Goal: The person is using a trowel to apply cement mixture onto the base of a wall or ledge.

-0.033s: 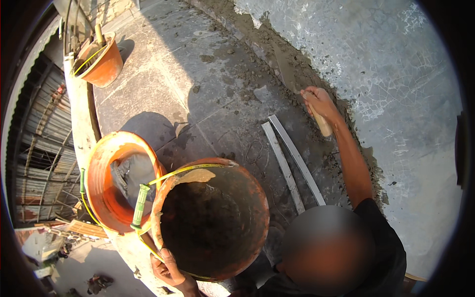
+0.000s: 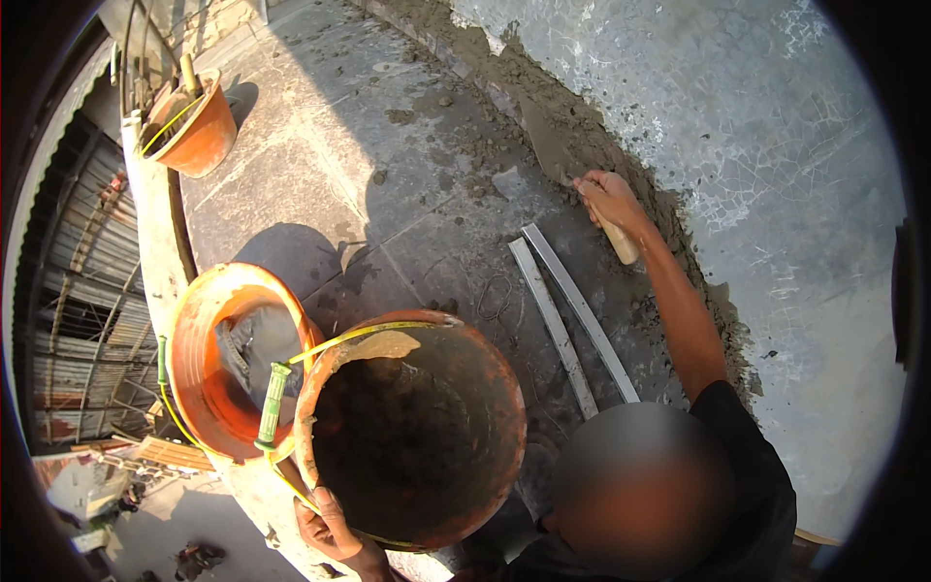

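Note:
My right hand is closed around the wooden handle of a trowel. Its grey blade lies against the strip of wet mortar running along the base of the grey wall or slab. With my left hand, fingers closed, I grip the near rim of a large orange bucket, beside its yellow wire handle. Dark material, probably mortar, covers the inside of this bucket. The green grip of the handle hangs over the left side.
A second orange bucket, holding what looks like water, stands touching the first on the left. Two metal bars lie between the bucket and my right arm. Another orange bucket with tools sits far left, by a pale ledge; beyond it the ground drops away.
My right hand and the trowel have shifted slightly left, the blade sliding a little along the mortar strip. My left hand stays on the bucket rim.

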`<state>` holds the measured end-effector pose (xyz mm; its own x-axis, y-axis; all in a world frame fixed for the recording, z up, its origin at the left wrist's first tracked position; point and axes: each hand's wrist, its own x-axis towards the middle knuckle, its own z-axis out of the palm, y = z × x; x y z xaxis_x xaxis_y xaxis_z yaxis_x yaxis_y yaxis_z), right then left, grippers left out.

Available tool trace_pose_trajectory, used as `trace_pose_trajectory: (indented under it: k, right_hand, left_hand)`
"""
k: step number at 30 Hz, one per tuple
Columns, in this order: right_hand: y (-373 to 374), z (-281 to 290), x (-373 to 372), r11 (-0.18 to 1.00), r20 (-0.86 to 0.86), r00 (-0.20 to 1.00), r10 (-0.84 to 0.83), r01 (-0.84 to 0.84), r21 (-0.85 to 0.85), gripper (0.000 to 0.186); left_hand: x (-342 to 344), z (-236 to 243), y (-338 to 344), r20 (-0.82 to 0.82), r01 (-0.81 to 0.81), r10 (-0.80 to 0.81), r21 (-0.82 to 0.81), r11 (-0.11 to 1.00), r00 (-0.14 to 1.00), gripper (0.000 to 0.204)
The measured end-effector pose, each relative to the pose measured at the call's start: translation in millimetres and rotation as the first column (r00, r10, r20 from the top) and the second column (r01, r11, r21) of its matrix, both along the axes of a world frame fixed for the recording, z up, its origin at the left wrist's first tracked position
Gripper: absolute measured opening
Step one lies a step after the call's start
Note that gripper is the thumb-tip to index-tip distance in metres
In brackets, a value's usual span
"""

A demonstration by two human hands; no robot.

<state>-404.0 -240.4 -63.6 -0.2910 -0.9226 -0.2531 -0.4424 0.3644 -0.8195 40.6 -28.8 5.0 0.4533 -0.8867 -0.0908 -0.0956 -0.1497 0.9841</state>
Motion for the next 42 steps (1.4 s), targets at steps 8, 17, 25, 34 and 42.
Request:
trace_pose_trajectory:
  k: [8,17,25,34,42]
  right_hand:
    - [-68.7,-60.3,-15.2,0.988,-0.2,0.968,-0.154,0.15,-0.036,0.037]
    - [-21.5,-23.3,-27.1,0.979,-0.201,0.96,-0.193,0.176,-0.1,0.035]
    - [33.7,16.4,-34.5,0.975,-0.323,0.921,-0.217,0.191,-0.112,0.034]
    - [82.2,41.6,33.5,0.967,-0.729,0.653,0.205,-0.251,0.047,0.037]
    - [21.6,11.9,45.9,0.909,0.592,0.746,0.304,-0.413,0.052,0.026]
  left_hand:
    - [-7.6,-1.4,-7.4,-0.053,-0.13,0.128,-0.042,0.991,0.99,0.025]
    - [8.2,-12.0,-3.0,0.068,-0.099,0.1,-0.023,0.995,0.993,0.026]
    - [10.2,-10.9,-1.0,0.027,-0.011,0.013,-0.047,0.999,1.0,0.024]
    - [8.7,-7.1,-1.5,0.024,-0.02,0.021,-0.023,1.0,0.999,0.024]
    - [0.1,-4.7,-7.2,-0.094,-0.056,0.053,-0.035,0.998,0.994,0.025]
